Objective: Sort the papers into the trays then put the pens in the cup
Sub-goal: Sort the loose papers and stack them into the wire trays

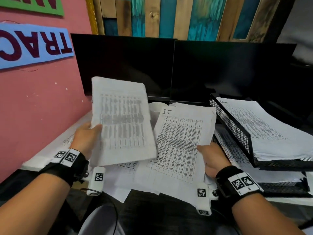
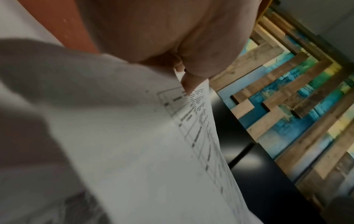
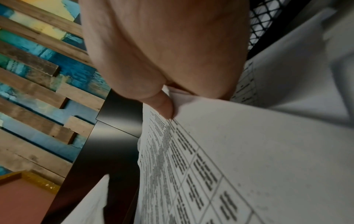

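We see left grip [image 1: 84, 139] clamped on blurred sheet [image 1: 122, 122], frame centre; right grip [image 1: 214, 158] clamped on I.T sheet [image 1: 183, 141], beside mesh tray [image 1: 232, 128].

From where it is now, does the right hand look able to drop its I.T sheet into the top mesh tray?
Probably yes. The right hand pinches the I.T sheet right beside the top mesh tray, whose open top holds only a flat stack. Nothing stands between them, though that stack's top sheet seems headed differently.
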Tool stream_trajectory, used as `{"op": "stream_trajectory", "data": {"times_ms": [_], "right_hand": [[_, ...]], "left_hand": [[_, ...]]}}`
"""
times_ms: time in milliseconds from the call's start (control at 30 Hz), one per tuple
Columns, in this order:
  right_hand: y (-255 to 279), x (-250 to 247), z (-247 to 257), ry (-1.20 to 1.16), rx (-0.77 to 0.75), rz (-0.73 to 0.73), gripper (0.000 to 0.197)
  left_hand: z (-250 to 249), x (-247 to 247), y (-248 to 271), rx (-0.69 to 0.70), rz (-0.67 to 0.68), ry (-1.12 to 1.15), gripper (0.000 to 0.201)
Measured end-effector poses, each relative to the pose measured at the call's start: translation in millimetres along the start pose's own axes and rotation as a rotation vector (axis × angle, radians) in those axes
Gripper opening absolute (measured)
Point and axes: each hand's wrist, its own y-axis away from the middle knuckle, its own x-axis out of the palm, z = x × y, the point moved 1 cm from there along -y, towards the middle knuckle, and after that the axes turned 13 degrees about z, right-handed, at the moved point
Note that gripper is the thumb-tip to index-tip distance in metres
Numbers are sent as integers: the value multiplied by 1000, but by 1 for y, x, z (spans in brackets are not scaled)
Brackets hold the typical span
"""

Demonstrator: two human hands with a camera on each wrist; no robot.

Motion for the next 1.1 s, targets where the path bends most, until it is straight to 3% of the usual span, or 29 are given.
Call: {"op": "stream_trajectory", "data": {"times_ms": [200,300,333,433,500,600,833,933,1100], "right_hand": [[-1,16,-2,-153,-27,-14,24],[-15,9,-12,-228,-87,-20,56],[-14,9,-12,-205,-99,3,57],[5,18,-4,-53,-73,50,30],[7,16,-6,61,-73,51,29],[2,8,-9,134,-70,14,29],[-3,1,-15,136,-20,-5,29],[-4,1,-16,131,-20,4,31],[-4,0,-16,147,-17,15,33]], "left_hand": [[12,74,19,-110,261,-77,20],[20,100,19,-126,348,-81,21],[21,107,21,-121,376,-83,21],[24,125,26,-77,471,-128,23],[24,128,26,-39,511,-190,20],[21,119,19,-40,481,-238,16],[21,57,-7,-184,211,-316,38],[24,43,-11,-243,161,-264,43],[30,45,-9,-179,94,-147,49]]}}
